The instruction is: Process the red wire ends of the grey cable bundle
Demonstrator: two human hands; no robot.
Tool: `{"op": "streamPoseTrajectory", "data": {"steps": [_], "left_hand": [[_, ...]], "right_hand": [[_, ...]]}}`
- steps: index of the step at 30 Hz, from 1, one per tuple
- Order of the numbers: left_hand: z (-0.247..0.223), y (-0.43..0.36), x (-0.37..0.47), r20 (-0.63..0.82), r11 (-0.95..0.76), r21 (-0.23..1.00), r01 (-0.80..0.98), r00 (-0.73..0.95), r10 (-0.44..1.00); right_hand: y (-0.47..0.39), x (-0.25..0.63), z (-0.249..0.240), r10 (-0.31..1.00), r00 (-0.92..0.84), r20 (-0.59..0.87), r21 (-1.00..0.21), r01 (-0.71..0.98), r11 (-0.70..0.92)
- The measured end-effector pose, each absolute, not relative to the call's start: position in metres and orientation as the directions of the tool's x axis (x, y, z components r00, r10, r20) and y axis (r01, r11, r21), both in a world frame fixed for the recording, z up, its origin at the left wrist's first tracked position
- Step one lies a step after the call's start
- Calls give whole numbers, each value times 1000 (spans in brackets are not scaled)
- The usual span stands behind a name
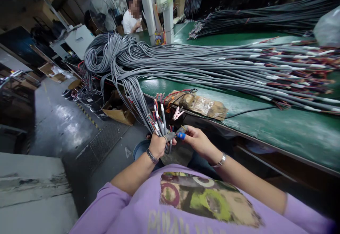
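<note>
- Your left hand is clenched around a small bunch of grey cables, gripping them just below their ends, so the ends stand up above your fist.
- The cable ends fan out upward, showing thin red, white and dark wires where the grey sheath stops.
- Your right hand sits just beside the left, its fingertips pinching one grey cable end that runs across between both hands; a blue cap covers one fingertip.
- You wear a bracelet on the left wrist and a watch on the right.
- The held cables run up and to the left into a large grey bundle draped over the edge of a green table.
- From there the bundle stretches right along the table, ending in many stripped tips with red wires.
- Near the table's front edge, just above your hands, lies a worn brown block wrapped in tape, with a pale clip beside it.
- A second, darker cable bundle lies at the far side of the table.
- Another person in a white shirt sits at the far end, beside a fan.
</note>
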State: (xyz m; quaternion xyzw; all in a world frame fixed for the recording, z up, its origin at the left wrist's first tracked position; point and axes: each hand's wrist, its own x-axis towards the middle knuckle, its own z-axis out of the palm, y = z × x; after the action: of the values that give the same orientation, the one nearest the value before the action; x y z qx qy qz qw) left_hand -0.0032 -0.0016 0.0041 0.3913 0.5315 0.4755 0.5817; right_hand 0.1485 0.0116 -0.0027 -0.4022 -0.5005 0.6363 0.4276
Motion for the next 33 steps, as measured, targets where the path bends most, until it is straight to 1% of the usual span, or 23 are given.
{"op": "streamPoseTrajectory", "data": {"steps": [3,7,9,11,15,18,20,22,25,27,29,33], "left_hand": [[3,-1,-5,-243,244,964,-109,20,970],[3,-2,-9,-249,255,967,-20,144,958],[3,-2,-10,-246,249,968,2,155,957],[3,-3,-9,-230,233,972,-15,106,967],[1,-1,-5,-200,190,972,-135,-67,977],[0,0,-4,-199,176,968,-181,-116,973],[-1,1,-4,-207,195,968,-155,-66,976],[0,1,-6,-223,226,970,-90,45,974],[2,1,-9,-241,244,970,6,184,953],[2,0,-10,-239,241,970,15,188,952],[1,-1,-10,-225,231,973,-29,135,965],[-4,-3,-7,-200,197,969,-149,-1,980]], "right_hand": [[12,147,-5,954,-289,-78,-979,-159,-128],[10,145,-6,954,-291,-76,-975,-177,-132],[10,145,-4,948,-308,-82,-976,-166,-138],[11,144,-4,947,-307,-89,-981,-140,-137],[11,143,-7,949,-297,-106,-986,-90,-139],[11,141,-10,952,-281,-121,-982,-105,-156],[10,139,-10,964,-236,-120,-977,-143,-156],[9,135,-9,970,-209,-122,-963,-211,-166],[6,128,-8,957,-251,-146,-909,-347,-230],[5,126,-8,944,-294,-153,-883,-388,-264],[6,128,-10,940,-313,-133,-907,-345,-243],[12,138,-11,950,-309,-52,-981,-162,-107]]}}
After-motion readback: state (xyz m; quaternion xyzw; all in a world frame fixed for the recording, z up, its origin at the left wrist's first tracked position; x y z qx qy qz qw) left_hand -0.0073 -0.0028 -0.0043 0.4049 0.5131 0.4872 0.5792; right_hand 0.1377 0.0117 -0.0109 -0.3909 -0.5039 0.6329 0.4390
